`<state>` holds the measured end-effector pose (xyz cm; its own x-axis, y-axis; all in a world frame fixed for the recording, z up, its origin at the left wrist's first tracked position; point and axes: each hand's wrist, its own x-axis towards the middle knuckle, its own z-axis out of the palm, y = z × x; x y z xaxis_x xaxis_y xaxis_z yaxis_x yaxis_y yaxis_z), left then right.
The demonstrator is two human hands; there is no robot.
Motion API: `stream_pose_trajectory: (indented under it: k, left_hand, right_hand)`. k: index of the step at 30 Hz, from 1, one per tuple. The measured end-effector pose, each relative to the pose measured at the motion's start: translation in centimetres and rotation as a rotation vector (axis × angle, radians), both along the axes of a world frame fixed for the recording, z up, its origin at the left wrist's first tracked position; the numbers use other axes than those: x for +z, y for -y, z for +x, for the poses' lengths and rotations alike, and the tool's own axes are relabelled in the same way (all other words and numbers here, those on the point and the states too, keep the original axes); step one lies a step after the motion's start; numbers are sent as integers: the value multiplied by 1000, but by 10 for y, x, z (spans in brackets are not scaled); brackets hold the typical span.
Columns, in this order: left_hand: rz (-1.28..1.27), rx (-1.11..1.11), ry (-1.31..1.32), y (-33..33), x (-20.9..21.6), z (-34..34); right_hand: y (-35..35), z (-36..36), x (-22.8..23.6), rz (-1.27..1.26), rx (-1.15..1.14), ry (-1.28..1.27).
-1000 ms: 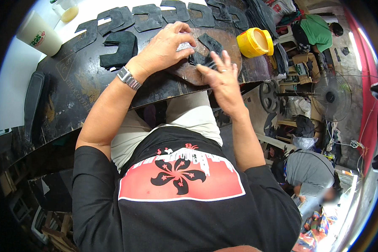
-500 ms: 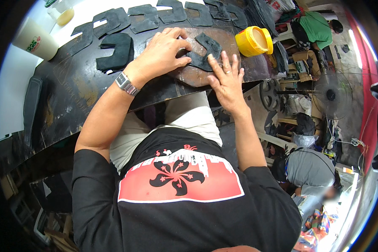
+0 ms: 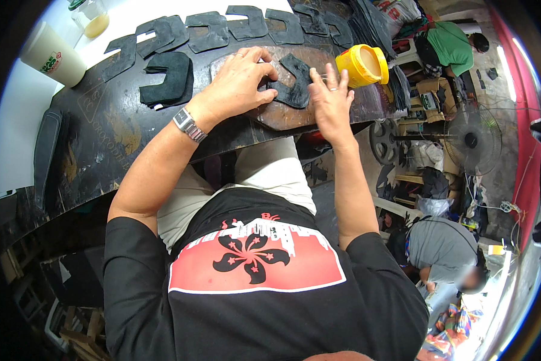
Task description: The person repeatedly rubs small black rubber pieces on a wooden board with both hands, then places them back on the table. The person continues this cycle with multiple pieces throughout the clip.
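A black U-shaped piece (image 3: 297, 90), leather-like, lies on a worn brown board (image 3: 282, 117) near the table edge. My left hand (image 3: 237, 81) is bent over its left side, the thumb tip on the end of its lower arm and the index finger curled close by, holding it. My right hand (image 3: 332, 105) is at the piece's right edge, fingers stretched and slightly apart. A thin pale streak shows by its fingers, too small to name. Just right of that hand stands a yellow tub (image 3: 358, 66) of tan paste.
Several similar black pieces (image 3: 207, 33) lie in a row along the far side. A small black stack (image 3: 168, 81) sits left of the board. A pale cup (image 3: 54, 57) and a jar (image 3: 90, 18) stand at far left. Beyond the table are a fan (image 3: 472, 138) and two people.
My right hand has lifted off the black piece's right edge and shifted slightly up and right, toward the tub. My left hand stays at the piece's left side.
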<state>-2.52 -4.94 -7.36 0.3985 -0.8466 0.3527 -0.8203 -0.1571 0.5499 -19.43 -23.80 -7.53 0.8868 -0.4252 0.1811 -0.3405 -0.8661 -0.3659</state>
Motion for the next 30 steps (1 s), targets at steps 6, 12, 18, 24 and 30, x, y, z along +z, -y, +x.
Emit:
stream_pose_trajectory:
  k: [6,12,18,24,30]
  left_hand:
    - [-11,-2,-23,2,-3,0]
    - [-108,13,25,6,-3,-4]
    - [-228,35,-252,17,6,3]
    - [-87,22,-460,27,12,7]
    - [-205,59,-599,39,17,11]
  right_hand:
    - [-10,0,-9,-144,17,-99]
    - [-5,0,-2,-108,50,-176]
    - [-1,-2,-7,-181,108,-98]
    - [0,-9,-10,-58,225,172]
    - [-2,-14,-10,-59,274,251]
